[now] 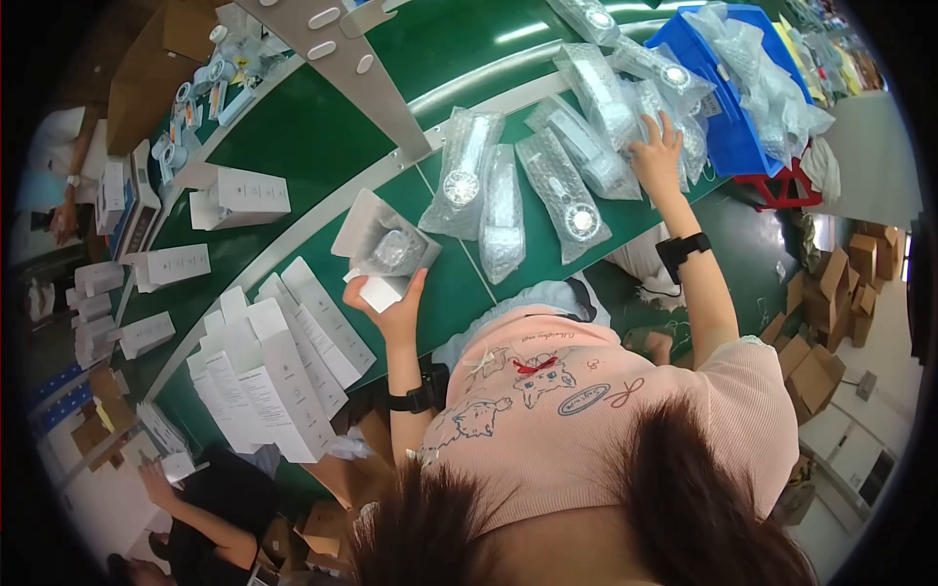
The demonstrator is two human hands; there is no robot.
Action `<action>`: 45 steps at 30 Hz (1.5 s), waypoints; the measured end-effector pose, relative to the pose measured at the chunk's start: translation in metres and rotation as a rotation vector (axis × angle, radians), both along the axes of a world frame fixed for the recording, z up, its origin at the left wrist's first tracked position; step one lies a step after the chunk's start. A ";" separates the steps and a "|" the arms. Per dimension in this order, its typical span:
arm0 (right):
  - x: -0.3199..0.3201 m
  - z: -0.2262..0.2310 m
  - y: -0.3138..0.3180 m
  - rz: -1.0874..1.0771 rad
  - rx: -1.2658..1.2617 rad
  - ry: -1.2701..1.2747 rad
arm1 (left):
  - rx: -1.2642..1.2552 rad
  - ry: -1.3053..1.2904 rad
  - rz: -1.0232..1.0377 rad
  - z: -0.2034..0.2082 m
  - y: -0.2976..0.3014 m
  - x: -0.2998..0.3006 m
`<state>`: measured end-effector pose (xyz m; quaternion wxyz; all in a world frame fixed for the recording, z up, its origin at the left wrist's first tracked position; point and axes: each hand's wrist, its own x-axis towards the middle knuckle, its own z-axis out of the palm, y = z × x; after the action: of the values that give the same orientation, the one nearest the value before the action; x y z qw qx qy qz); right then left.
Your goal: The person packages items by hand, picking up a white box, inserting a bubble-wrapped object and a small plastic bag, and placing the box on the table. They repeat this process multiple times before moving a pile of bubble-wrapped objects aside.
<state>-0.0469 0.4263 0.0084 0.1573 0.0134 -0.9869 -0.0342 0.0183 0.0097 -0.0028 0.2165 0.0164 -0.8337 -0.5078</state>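
My left hand point(393, 314) is closed around an open white carton point(360, 227), gripping it low by its sides. Inside the carton's mouth sits a bubble-wrapped item point(394, 252); its kind is hidden by the wrap. To the right, my right hand point(659, 158) has its fingers spread over bubble-wrapped packages point(598, 98) beside the blue bin. Whether the fingertips touch the wrap is unclear. Between my hands lie several more bubble-wrapped packages point(503, 220), each long, some showing a round white part such as the one in the nearest package point(576, 217).
A blue bin point(721, 132) full of bubble-wrapped packages stands far right on the green table point(445, 269). Several white cartons point(278, 376) lie at left, with more open cartons point(249, 193) beyond a rail. A metal post point(357, 68) rises at the far side. Co-workers sit at left.
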 end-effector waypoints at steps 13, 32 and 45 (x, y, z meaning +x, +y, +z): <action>0.005 -0.022 0.024 0.025 0.216 -0.205 | 0.001 -0.025 0.069 0.002 0.004 0.010; -0.007 0.088 -0.267 0.989 -1.771 -0.193 | 0.139 -0.311 0.124 0.071 -0.027 -0.011; -0.019 0.105 -0.281 1.467 -0.296 -0.465 | 0.679 -0.385 -0.008 0.054 -0.047 -0.013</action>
<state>-0.0662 0.1451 0.1137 -0.0709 0.6478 -0.7276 0.2142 0.0053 -0.0368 0.0511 0.0364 0.1786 -0.6437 -0.7433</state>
